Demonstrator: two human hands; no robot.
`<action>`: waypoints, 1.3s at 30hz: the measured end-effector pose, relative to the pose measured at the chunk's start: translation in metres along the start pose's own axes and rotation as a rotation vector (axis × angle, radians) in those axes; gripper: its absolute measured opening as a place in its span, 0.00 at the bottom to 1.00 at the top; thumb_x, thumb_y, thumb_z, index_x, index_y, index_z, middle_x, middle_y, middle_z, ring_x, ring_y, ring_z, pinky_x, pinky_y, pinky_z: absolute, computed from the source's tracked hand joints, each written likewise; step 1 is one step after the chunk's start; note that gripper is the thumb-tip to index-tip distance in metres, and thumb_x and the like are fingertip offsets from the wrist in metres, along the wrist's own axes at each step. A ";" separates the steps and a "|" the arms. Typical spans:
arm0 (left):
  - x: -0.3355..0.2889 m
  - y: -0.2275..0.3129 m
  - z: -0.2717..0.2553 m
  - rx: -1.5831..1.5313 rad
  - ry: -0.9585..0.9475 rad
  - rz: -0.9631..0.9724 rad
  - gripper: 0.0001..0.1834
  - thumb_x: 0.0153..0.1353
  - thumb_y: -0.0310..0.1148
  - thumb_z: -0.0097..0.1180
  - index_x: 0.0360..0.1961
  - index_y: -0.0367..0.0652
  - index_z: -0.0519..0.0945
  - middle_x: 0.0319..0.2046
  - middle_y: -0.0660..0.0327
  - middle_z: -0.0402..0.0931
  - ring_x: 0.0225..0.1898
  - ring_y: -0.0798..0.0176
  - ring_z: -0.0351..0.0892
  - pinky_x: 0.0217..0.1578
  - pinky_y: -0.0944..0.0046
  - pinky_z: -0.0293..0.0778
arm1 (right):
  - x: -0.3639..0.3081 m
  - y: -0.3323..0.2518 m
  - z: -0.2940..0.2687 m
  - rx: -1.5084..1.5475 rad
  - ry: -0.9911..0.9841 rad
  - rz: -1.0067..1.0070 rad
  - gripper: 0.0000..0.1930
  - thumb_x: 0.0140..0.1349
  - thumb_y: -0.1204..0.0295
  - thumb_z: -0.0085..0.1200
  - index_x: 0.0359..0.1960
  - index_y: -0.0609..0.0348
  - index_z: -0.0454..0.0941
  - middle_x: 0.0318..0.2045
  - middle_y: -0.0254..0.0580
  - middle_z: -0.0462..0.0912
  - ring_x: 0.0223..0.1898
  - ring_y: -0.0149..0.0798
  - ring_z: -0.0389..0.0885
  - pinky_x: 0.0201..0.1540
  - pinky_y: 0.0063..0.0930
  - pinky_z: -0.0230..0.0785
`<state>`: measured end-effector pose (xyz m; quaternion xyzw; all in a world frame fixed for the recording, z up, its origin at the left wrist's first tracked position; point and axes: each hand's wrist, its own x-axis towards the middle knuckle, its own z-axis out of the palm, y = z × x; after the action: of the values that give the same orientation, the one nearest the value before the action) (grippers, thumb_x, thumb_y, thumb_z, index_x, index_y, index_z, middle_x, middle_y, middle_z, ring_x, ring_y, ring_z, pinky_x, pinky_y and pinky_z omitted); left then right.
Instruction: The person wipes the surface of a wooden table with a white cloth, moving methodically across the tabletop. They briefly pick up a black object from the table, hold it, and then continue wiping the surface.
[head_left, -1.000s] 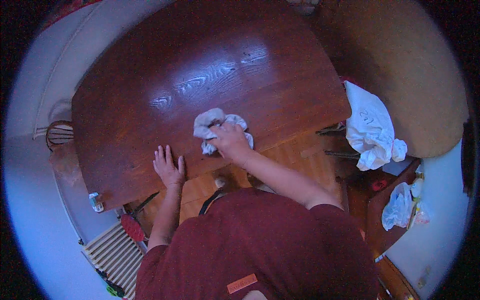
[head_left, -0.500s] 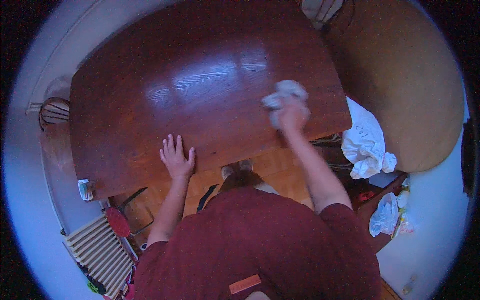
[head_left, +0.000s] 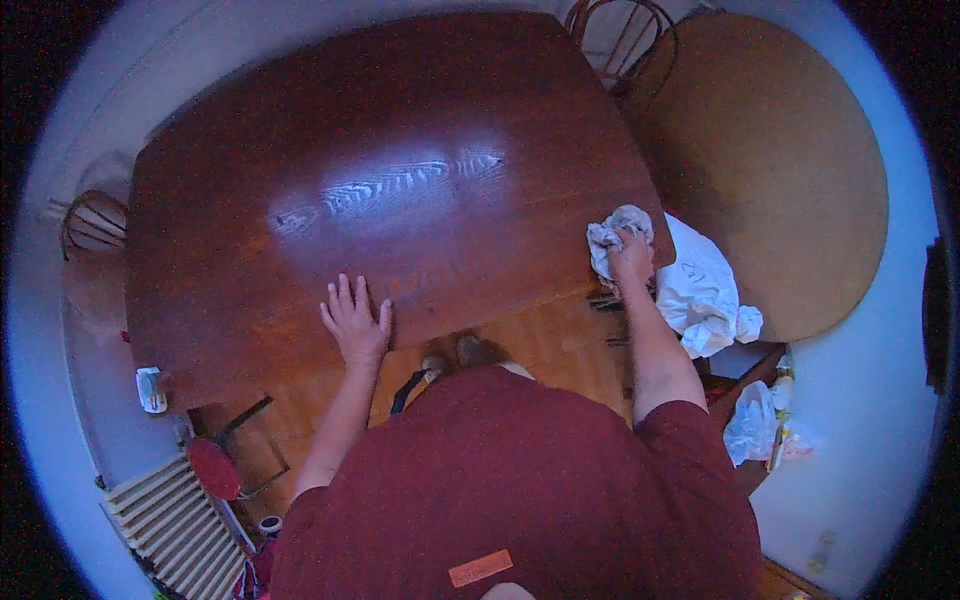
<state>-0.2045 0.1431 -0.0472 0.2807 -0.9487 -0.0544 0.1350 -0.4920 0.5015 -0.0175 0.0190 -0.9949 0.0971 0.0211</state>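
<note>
A dark reddish-brown wooden table [head_left: 400, 90] spreads out in front of me, with a bright sheen across its middle. My left hand [head_left: 357, 325] lies flat near the table's front edge, fingers spread, holding nothing. At the right front corner my right hand [head_left: 632, 258] grips a crumpled whitish cloth [head_left: 606, 240], which rests against the tabletop. Part of the cloth is hidden under the palm and fingers.
Just right of that corner is a white bag [head_left: 698, 285], beside a large round tan tabletop [head_left: 800, 170]. Chairs [head_left: 96, 222] stand around the table. A small white container [head_left: 151, 390] is at the left corner, above a radiator [head_left: 175, 525]. A clear plastic bag [head_left: 750, 425] lies right.
My right hand has carried the cloth right and toward me, to the table's right front corner. The view has shifted slightly; my left hand stays flat on the table.
</note>
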 end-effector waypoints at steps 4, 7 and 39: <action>0.005 0.000 -0.001 0.006 0.002 -0.004 0.32 0.57 0.50 0.54 0.60 0.48 0.67 0.65 0.53 0.55 0.67 0.47 0.49 0.64 0.40 0.43 | -0.029 -0.071 0.047 0.287 0.089 -0.170 0.15 0.52 0.69 0.54 0.44 0.52 0.77 0.46 0.48 0.76 0.48 0.52 0.73 0.48 0.44 0.67; 0.004 -0.006 -0.001 0.034 -0.020 -0.002 0.32 0.56 0.50 0.55 0.60 0.48 0.67 0.65 0.53 0.56 0.67 0.47 0.49 0.63 0.40 0.44 | -0.100 -0.189 0.022 0.356 -0.335 -0.555 0.15 0.52 0.72 0.53 0.44 0.50 0.78 0.38 0.46 0.78 0.41 0.52 0.75 0.43 0.45 0.66; 0.033 0.108 0.024 0.064 -0.168 -0.038 0.33 0.61 0.48 0.50 0.64 0.46 0.61 0.66 0.48 0.53 0.66 0.41 0.50 0.62 0.41 0.49 | 0.151 0.087 0.022 0.092 0.229 -0.314 0.17 0.49 0.65 0.58 0.44 0.37 0.81 0.51 0.41 0.75 0.47 0.49 0.73 0.43 0.43 0.71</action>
<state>-0.2943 0.2163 -0.0433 0.2971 -0.9525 -0.0501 0.0448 -0.6473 0.5774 -0.0493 0.1635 -0.9653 0.1397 0.1482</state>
